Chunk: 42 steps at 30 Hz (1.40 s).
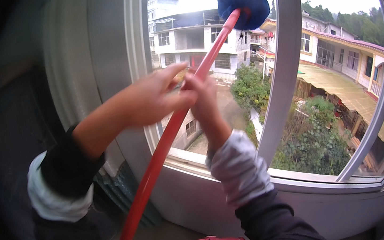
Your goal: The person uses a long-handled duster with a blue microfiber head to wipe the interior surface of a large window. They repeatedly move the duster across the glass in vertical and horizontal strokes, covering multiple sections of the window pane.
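Observation:
A long-handled mop with a red pole (153, 172) and a round blue fabric head (255, 8) slants from the lower left up to the window. Its head stands against the upper part of the left window opening; whether it touches glass I cannot tell. My right hand (204, 97) is closed around the pole, about midway up. Just left of the grip is my left hand (151, 96), blurred, its fingers apart and close beside the pole. It does not appear to wrap the pole.
The window has a grey upright frame bar (284, 57) and a long sill (303, 182). A pale curtain (69, 58) hangs at the left, with teal cloth (131, 193) lower down. Outside are buildings (193, 44), bushes (317, 139) and a yellowish roof (340, 89).

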Motion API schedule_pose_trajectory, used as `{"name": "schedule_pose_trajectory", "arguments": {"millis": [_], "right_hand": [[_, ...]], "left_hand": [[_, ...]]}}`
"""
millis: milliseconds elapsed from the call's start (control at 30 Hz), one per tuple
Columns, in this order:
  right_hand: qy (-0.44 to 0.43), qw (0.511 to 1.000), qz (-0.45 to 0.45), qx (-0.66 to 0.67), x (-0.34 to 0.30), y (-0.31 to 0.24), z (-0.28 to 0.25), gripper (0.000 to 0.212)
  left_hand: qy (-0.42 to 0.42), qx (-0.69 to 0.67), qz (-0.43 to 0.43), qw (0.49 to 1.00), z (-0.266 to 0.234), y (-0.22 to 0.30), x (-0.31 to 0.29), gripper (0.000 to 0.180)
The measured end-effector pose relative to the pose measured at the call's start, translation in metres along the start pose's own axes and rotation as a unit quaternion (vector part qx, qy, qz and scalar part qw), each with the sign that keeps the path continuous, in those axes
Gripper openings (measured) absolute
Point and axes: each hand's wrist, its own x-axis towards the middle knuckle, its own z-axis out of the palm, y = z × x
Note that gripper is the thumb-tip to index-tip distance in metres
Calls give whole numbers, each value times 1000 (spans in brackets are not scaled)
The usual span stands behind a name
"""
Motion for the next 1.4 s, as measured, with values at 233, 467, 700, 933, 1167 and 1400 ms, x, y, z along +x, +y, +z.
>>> {"name": "schedule_pose_trajectory", "arguments": {"millis": [233,467,700,933,1167,1400], "right_hand": [[91,981,-84,-149,163,-57,-50,36],[19,970,-140,-199,200,-75,-59,53],[-136,966,-83,-204,158,-69,-75,63],[-50,981,-138,-125,178,-31,-77,77],[-389,916,85,-49,73,49,-84,71],[-259,941,201,-84,61,72,-59,44]], "left_hand": [[47,-106,-303,946,49,-42,-72,76],[104,-183,-130,969,25,-41,11,39],[170,-86,6,982,-50,-46,206,30],[149,-88,14,985,-73,-62,317,34],[121,-93,44,987,-61,-72,374,38],[97,-102,86,986,-40,-69,414,44]]}}
